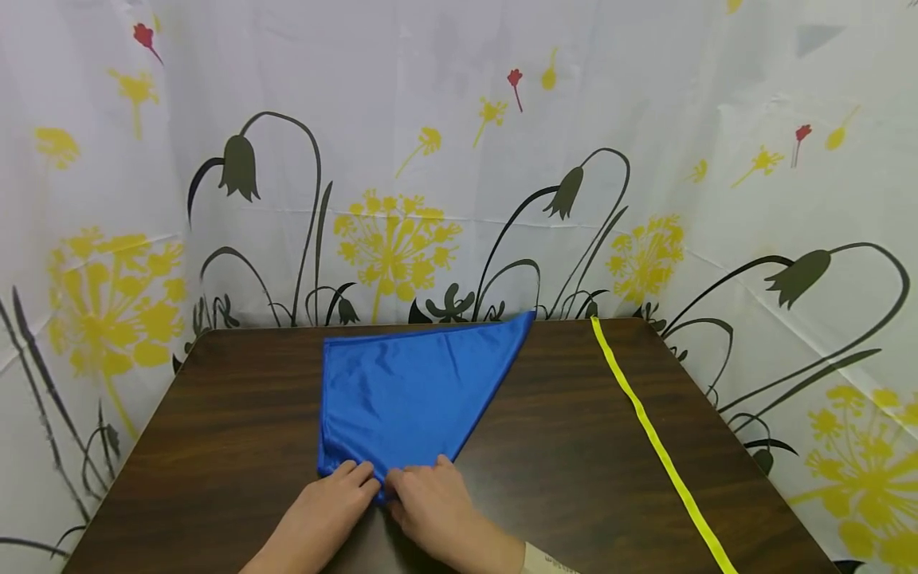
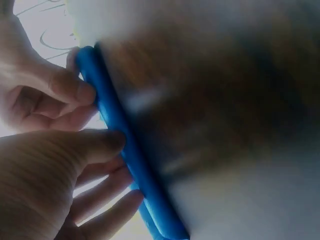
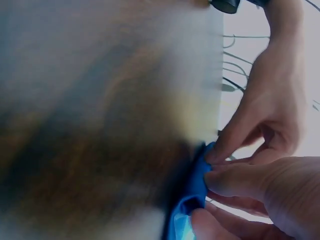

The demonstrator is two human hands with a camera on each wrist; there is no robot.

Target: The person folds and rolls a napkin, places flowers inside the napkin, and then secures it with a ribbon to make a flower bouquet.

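- From my far-off seat, I see a blue cloth (image 1: pixel 402 391) on a brown table (image 1: pixel 237 414), a bit left of the middle.
- The left hand (image 1: pixel 333 506) pinches the near edge of the cloth. Its thumb is on one side, and its fingers are on the other.
- The right hand (image 1: pixel 437 510) pinches that same edge, just beside the left hand. Its thumb and fingers are clamped on the cloth too.
- In my wrist views, the edge they hold looks like a thick, round blue roll.
- The rest of the cloth lies past the hands, with small wrinkles. Its pointy tip reaches the table's far edge, to the right.
- I see a pale band (image 1: pixel 543 560) on the right wrist.
- A long yellow strip (image 1: pixel 656 442) lies on the right side of the table, well apart from the cloth.
- Behind the table I see a white sheet (image 1: pixel 430 96) with yellow, red and dark flowers.
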